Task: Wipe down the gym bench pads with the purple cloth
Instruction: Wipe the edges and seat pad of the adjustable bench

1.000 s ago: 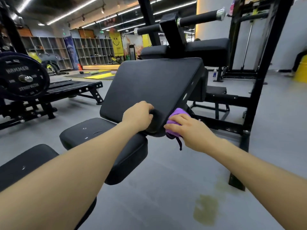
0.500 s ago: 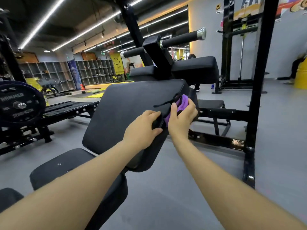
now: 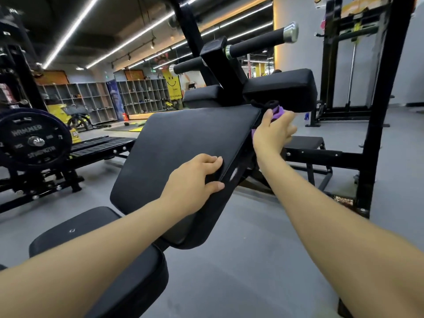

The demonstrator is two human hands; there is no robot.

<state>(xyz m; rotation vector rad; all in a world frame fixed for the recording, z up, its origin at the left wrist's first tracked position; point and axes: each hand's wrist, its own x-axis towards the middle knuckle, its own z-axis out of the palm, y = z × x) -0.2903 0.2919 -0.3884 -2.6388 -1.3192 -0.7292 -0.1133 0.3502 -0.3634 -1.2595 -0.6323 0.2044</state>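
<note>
The black inclined back pad [image 3: 183,145] of the bench slopes up in the middle of the view, with the black seat pad [image 3: 96,228] below it at the lower left. My left hand [image 3: 195,182] grips the pad's right edge, thumb under the side and fingers on top. My right hand [image 3: 271,134] holds the bunched purple cloth [image 3: 278,111] against the pad's upper right corner. Most of the cloth is hidden behind my fingers.
Two black knee pads [image 3: 280,88] and foam rollers [image 3: 259,42] sit on the frame behind the back pad. A black rack upright [image 3: 378,111] stands at the right. A weight plate [image 3: 34,141] on another machine is at the left. Grey floor lies around the bench.
My right hand slid the cloth up the pad's right side, from the lower edge to the top corner. My left hand shifted from the lower corner to higher on the right edge.
</note>
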